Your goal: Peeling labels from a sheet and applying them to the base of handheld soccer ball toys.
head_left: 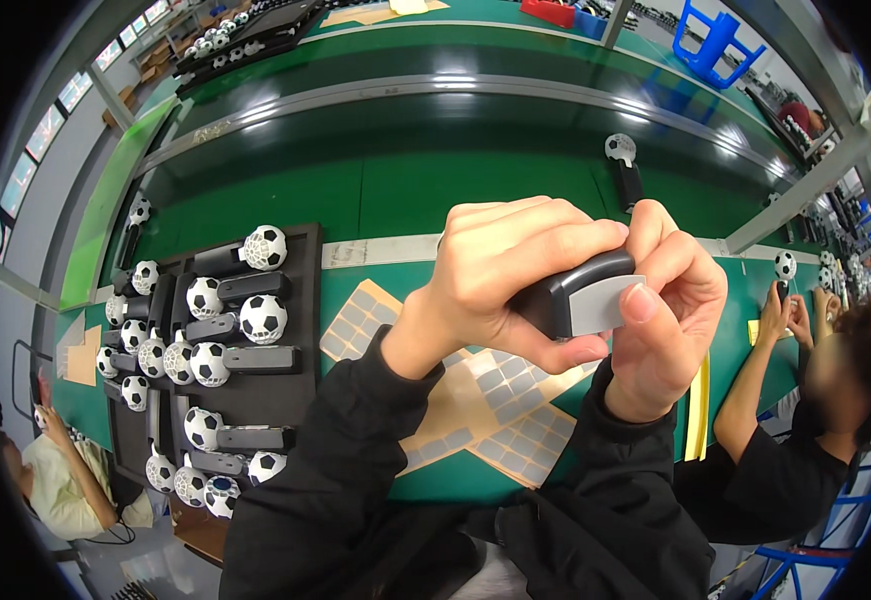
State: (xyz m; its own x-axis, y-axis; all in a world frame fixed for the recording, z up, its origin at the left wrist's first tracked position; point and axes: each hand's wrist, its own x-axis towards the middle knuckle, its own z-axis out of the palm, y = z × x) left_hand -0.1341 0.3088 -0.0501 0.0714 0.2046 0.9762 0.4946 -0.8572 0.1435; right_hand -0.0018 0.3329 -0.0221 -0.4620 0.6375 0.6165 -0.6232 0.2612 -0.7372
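A dark, blocky plastic piece (576,290) with a grey rectangular sticker (606,300) on its near face is held up in front of the person, above the green desk (396,190). The left hand (511,275) is clenched around the piece from above, fingers curled over its top and thumb under it. The right hand (671,310) grasps the same piece from the right side, its thumb pressed flat on the grey sticker. Both forearms wear black sleeves.

Under the hands lie tan backing sheets (476,410) carrying rows of grey stickers. Left of them sits a dark tray (301,385) filled with dark pieces topped by small black-and-white football-shaped balls (264,318). One more such piece with a ball (623,165) lies alone farther back on the desk.

At the right edge another person in black (816,420) sits at the desk with hands raised near a yellow strip (698,410). At the lower left a third person in a pale top (56,480) is partly seen.
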